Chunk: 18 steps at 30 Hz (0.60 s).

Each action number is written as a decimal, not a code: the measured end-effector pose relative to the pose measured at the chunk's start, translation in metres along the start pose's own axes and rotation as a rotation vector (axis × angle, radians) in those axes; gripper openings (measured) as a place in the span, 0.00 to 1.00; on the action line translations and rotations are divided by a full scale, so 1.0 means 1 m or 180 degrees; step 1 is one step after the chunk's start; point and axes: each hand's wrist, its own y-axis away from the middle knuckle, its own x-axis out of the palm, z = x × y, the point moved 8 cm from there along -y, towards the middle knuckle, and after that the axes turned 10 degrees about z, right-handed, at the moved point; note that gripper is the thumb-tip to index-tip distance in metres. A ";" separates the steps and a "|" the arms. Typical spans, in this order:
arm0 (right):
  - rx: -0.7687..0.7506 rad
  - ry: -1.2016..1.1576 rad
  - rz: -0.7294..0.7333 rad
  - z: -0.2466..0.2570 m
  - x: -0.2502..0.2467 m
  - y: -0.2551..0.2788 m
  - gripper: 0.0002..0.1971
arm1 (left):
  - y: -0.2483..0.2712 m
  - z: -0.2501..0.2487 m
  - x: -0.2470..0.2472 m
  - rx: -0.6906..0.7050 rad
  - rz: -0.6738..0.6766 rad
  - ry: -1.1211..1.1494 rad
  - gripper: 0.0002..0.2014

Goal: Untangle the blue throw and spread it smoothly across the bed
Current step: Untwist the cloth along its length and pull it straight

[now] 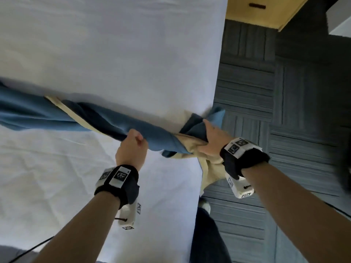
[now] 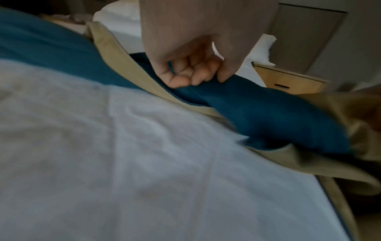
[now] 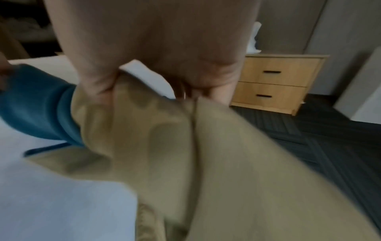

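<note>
- Throw (image 1: 57, 112) position: the blue throw with tan backing lies twisted into a rope across the white bed sheet (image 1: 114, 44), running from the left edge of the head view to the right side of the mattress, where its end hangs over the edge above the carpet floor (image 1: 284, 92)
- Left hand (image 1: 132, 147): fingers (image 2: 185, 76) are clenched around the blue twisted section near the middle of the rope, knuckles up
- Right hand (image 1: 212, 141): thumb and fingers grasp the bunched tan end at the mattress edge; the wrist view shows tan cloth gathered under the palm, though the fingertips themselves are hidden
- Step in hand, as judged: unwinding the twist between the two grips
- Technique: hold one grip fixed as an anchor and rotate the other against the direction of the spiral; the tan strip (image 1: 62, 107) winding over the blue shows which way the cloth turns
- Lift the rope slightly off the sheet so that friction does not hold the twist in
- Work along the length in short sections, regripping further left after each one opens
- Find a hem edge before spreading; pulling on a bunched middle will likely tighten the tangle
- Risk: the overhanging end may drag the throw off the bed if released
- Nightstand (image 3: 276, 83) stands well apart from the work
</note>
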 end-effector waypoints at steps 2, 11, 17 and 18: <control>-0.0273 0.0184 0.0090 0.014 0.002 -0.003 0.51 | 0.013 0.009 0.028 -0.0399 0.0382 0.0448 0.13; -0.0682 0.1251 -0.0056 0.051 0.005 -0.033 0.26 | 0.019 -0.005 0.087 -0.0544 0.1049 0.1856 0.04; -0.0499 0.0922 -0.0454 0.012 -0.007 -0.016 0.14 | 0.009 -0.008 0.091 -0.0793 0.0893 0.2303 0.23; -0.0435 0.0797 -0.0515 0.004 -0.011 -0.015 0.14 | 0.007 -0.011 0.089 -0.0724 0.0890 0.2250 0.24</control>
